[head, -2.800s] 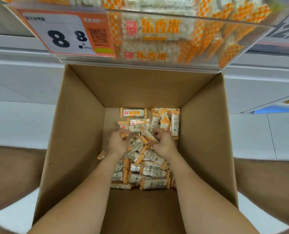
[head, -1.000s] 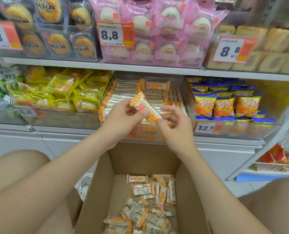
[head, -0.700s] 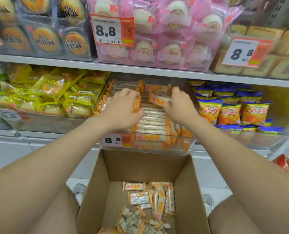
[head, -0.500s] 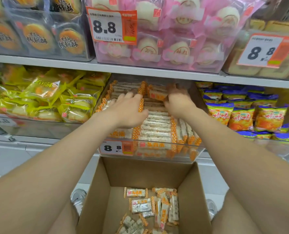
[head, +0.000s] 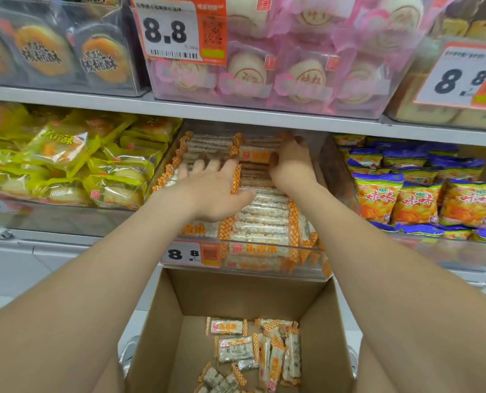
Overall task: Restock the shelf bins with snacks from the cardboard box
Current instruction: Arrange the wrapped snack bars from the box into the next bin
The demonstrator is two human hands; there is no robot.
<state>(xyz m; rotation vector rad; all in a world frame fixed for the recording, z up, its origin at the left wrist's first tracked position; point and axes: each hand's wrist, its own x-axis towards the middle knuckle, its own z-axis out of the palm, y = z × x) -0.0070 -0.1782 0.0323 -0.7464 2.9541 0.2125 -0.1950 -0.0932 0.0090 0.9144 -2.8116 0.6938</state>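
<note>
Place: a shop's snack aisle.
Prices: orange "8.8" tag (head: 179, 29) above the fingers (head: 215, 165); another tag (head: 190, 253) below them.
Stock: clear shelf bins (head: 250, 268) of wrapped snacks (head: 417, 202) left and right of the fingers.

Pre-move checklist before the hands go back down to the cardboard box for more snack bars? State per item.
1. Left hand free: ok. It lies flat, fingers spread, on the rows in the clear plastic shelf bin.
2. Right hand free: not ok. It grips an orange-and-white wrapped snack bar at the back of the bin.
3. That bar seated in its row: cannot tell. The hand hides its right end.
4. Brown cardboard box open below the bin: ok.
5. Stock left: ok. Loose wrapped bars lie on the box floor.
</note>
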